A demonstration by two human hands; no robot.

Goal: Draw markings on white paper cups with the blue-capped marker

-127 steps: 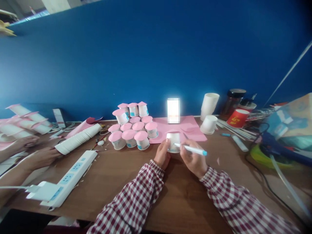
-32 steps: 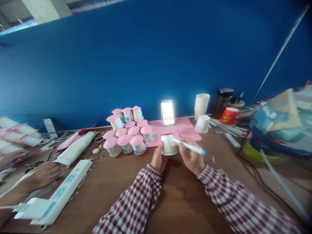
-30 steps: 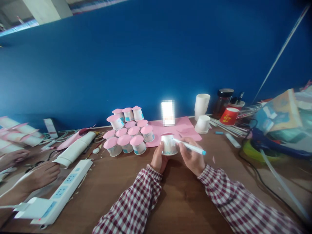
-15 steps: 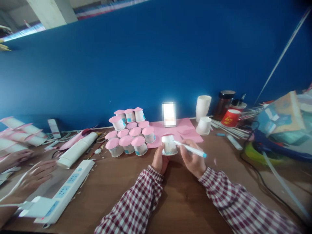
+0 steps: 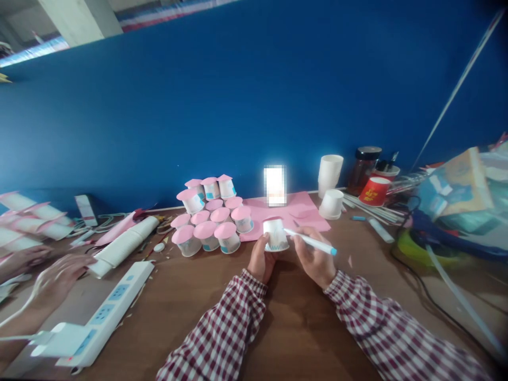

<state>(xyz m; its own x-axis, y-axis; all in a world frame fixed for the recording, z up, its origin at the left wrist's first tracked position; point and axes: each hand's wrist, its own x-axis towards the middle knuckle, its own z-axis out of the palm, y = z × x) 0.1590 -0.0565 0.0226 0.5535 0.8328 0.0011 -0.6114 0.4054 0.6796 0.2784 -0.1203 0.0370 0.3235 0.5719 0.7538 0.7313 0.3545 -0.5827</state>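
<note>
In my left hand is a white paper cup, upside down, with blue zigzag marks near its rim; my fingers wrap its left side and underside. My right hand grips a white marker with a light blue end, its tip at the cup's right side. Behind the cup lies a sheet of pink paper. To the left stand several cups with pink paper tops, some stacked on others.
A power strip with a plugged-in charger lies left, near a co-worker's hand and a long stack of cups. On the right are white cups, a red cup, a marker cap and a black cable.
The co-worker's hand on the left has shifted right, up to the end of the long cup stack. My own hands, the cup and the marker have barely moved.
</note>
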